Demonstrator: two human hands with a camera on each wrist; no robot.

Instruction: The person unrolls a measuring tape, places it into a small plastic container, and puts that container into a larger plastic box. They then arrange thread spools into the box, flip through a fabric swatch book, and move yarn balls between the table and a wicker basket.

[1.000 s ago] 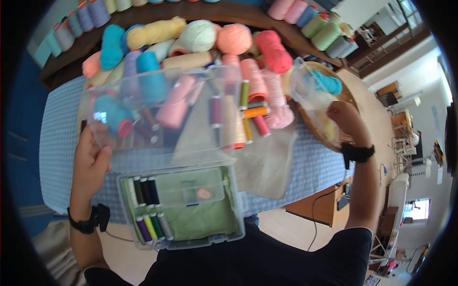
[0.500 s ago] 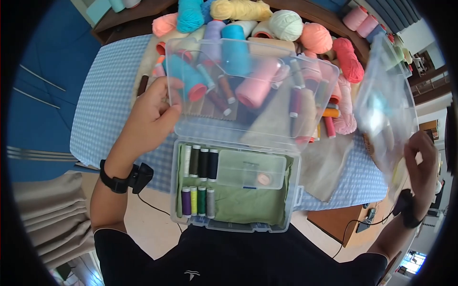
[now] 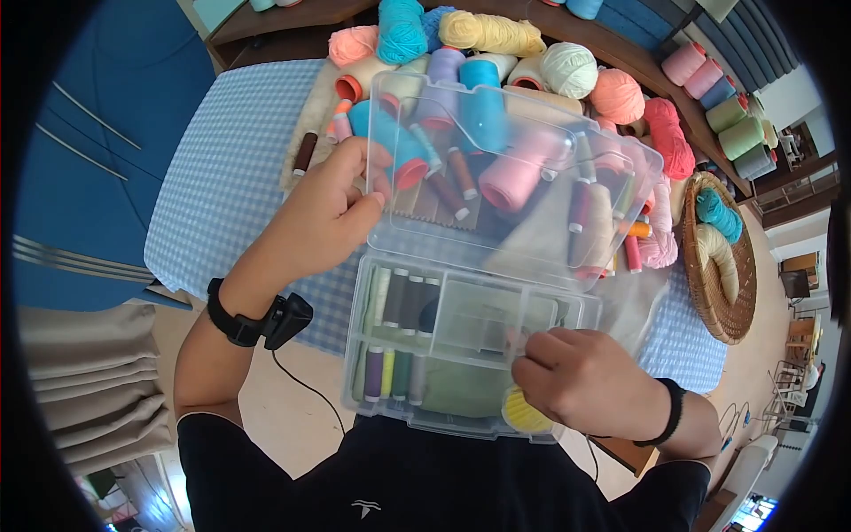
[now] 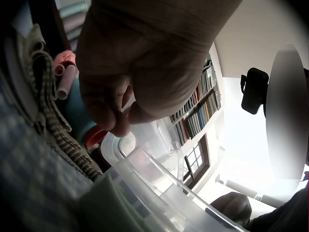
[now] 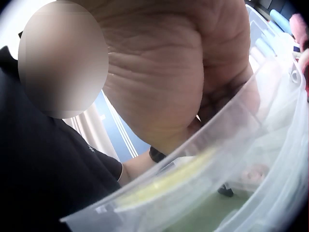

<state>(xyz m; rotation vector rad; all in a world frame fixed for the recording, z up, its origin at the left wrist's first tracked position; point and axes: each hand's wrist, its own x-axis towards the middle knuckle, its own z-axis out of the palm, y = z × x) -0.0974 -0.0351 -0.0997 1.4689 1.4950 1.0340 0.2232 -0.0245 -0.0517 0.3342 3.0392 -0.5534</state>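
Note:
In the head view my left hand (image 3: 332, 213) pinches the left edge of the raised clear lid (image 3: 443, 239) of a plastic sewing box (image 3: 356, 355). Over the box's open bottom part lies a clear divided tray (image 3: 483, 310), gripped at its right side by my right hand (image 3: 576, 372). A round yellow thing (image 3: 527, 412) shows in the tray below that hand, and its yellow edge (image 5: 169, 183) appears through the tray wall in the right wrist view. Dark and white thread spools (image 3: 412, 301) and colored spools (image 3: 390, 372) lie under the tray on green cloth. My right fingertips are partly hidden.
Behind the lid, yarn balls (image 3: 569, 71), thread cones (image 3: 479, 106) and loose spools (image 3: 306, 152) crowd the checkered tablecloth (image 3: 213, 177). A wicker basket (image 3: 740, 301) with yarn skeins stands at the right. More cones (image 3: 705, 80) line a wooden shelf at the back.
My right hand has brought the clear tray from beside the basket at the right to over the sewing box. My left hand stays at the lid's left edge. The head view has shifted.

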